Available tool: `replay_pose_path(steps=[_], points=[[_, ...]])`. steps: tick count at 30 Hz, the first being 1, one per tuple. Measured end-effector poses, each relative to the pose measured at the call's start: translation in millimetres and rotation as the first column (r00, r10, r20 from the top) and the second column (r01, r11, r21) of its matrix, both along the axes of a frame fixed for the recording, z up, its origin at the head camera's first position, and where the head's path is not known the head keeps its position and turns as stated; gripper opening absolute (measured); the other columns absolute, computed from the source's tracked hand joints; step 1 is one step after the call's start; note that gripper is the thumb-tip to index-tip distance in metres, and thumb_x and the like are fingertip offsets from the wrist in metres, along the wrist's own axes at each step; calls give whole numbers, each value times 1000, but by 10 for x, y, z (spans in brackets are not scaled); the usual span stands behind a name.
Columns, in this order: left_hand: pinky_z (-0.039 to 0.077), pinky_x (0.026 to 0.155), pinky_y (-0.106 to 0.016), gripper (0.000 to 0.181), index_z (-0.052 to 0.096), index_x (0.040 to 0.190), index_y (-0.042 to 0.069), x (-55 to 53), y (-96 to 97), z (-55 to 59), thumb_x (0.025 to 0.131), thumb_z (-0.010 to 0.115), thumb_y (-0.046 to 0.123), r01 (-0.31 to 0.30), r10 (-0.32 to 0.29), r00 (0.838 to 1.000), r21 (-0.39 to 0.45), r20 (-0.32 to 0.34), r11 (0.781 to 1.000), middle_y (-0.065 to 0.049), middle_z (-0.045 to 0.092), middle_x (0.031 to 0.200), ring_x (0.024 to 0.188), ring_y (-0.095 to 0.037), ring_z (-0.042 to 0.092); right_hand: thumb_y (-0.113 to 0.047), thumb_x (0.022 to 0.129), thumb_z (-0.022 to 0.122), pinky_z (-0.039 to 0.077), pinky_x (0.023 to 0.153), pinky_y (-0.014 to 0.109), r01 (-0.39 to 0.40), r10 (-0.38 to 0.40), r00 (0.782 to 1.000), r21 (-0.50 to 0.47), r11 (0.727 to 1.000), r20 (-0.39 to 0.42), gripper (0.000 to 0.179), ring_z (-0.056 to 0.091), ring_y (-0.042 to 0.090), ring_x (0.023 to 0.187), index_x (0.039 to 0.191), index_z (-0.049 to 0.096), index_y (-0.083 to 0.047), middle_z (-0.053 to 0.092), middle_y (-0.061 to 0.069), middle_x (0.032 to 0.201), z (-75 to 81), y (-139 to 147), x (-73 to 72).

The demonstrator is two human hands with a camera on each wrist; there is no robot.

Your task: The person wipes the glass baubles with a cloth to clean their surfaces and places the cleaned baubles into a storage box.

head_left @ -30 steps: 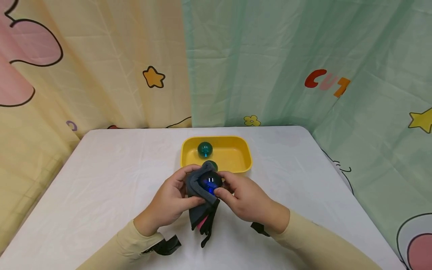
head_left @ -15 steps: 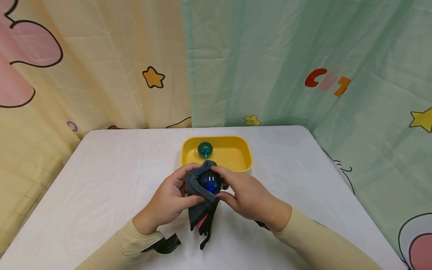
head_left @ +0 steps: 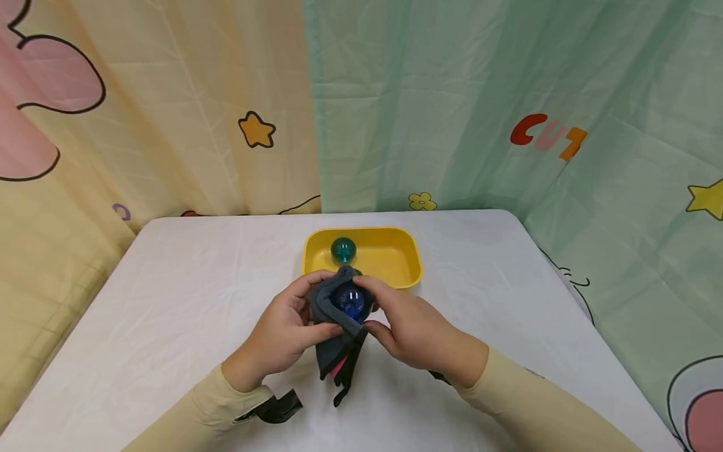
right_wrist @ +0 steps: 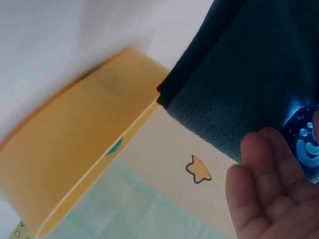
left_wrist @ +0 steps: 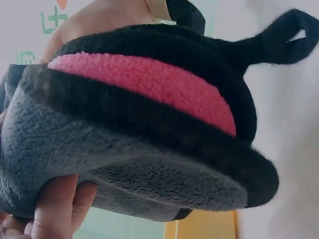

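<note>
A shiny blue transparent ball (head_left: 351,302) sits in a folded grey cloth (head_left: 333,346) with black edging, in the middle of the head view. My left hand (head_left: 282,329) grips the cloth around the ball's left side, thumb in front and fingers behind. On the other side, my right hand (head_left: 418,326) holds the ball between thumb and fingers, close to the cloth's edge. The left wrist view shows the cloth's pink layer (left_wrist: 149,79) and a black hanging loop (left_wrist: 284,47). In the right wrist view, fingers (right_wrist: 264,164) lie against the ball and cloth.
Just beyond the hands stands a yellow tray (head_left: 398,260) on the white-covered table (head_left: 186,301). It holds a green transparent ball (head_left: 343,250), and another green ball (head_left: 358,272) shows partly behind the cloth. Patterned curtains (head_left: 395,113) hang behind the table.
The right index finger has moved from the ball's side up to its top, and the thumb slightly lower. The ball's reflections have changed. The cloth and left hand have risen slightly.
</note>
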State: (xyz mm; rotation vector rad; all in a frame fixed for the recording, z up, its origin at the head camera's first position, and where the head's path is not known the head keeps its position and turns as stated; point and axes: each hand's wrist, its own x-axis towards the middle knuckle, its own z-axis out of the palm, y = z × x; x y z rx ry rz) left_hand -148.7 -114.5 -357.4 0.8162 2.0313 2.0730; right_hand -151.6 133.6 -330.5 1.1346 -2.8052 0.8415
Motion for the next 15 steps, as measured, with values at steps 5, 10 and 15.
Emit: replay_pose_path(steps=[5,10,15], points=[[63,90,-27,70,47,149,2,7,-4,14,87,79,-9,6,-6,1000,-37,17,999,-27,58,141,110,-13,71,-22,97,78,63,86,32,37,-32,993,51,998,-112,67,72,15,97,152,43,-8,76,4,116,-31,4,-1],[64,89,-28,70,47,149,6,19,4,21,88,79,-6,13,-10,999,-76,36,997,-26,61,139,112,-14,72,-24,104,68,57,70,24,35,-3,972,-132,991,236,51,62,9,79,147,47,-5,74,0,97,-57,12,-24],[64,90,-28,71,47,149,6,22,18,46,88,80,-6,-11,14,999,-97,36,995,-23,62,137,109,-16,72,-25,109,59,61,86,28,15,43,955,-194,981,292,50,66,10,92,152,44,-7,72,2,117,-66,-3,-38]])
